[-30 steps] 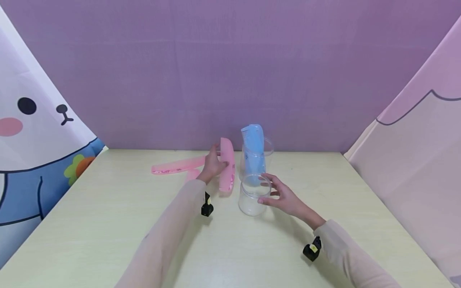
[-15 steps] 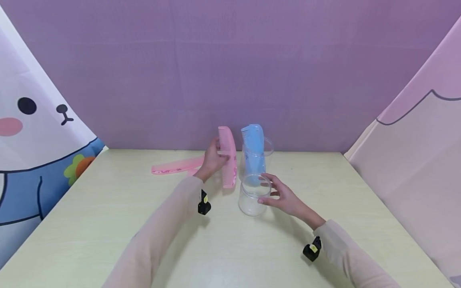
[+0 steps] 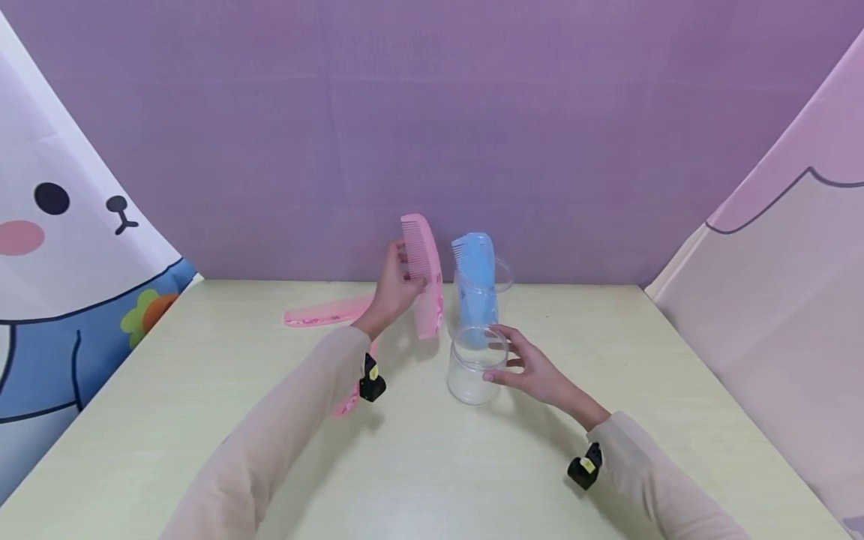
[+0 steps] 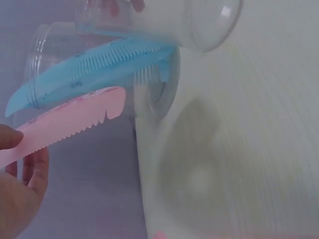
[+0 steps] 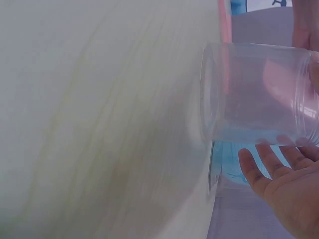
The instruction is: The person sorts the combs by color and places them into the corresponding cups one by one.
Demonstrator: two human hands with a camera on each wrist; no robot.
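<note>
Two jars are standing in the middle of the worktop (image 3: 202, 420), one behind the other. The right hand (image 3: 533, 371) is resting against the near jar (image 3: 475, 365), fingers loosely spread about its right side and rim rather than clamped round it, and it is staying exactly where it was a second ago; this jar is holding nothing. Just left of it and a little farther off, the left hand (image 3: 394, 289) is pinching a pink comb (image 3: 424, 274) near its upper end, teeth toward the palm. That comb is the one thing changing: a second ago its lower tip was hanging low beside the near jar, and it is now being carried upward, so the tip is clearing the level of the jar's rim while the top is rising against the purple backdrop. It is sitting left of both jars, not yet over either mouth. To my eye the comb is being lifted high enough to go into a jar from above, and the steadying right hand suggests the near one. The far jar (image 3: 481, 300) is already holding a blue comb (image 3: 475, 259) upright. Two more pink combs are lying on the worktop: one (image 3: 347, 401) partly hidden under the left sleeve, another (image 3: 324, 311) far left.
</note>
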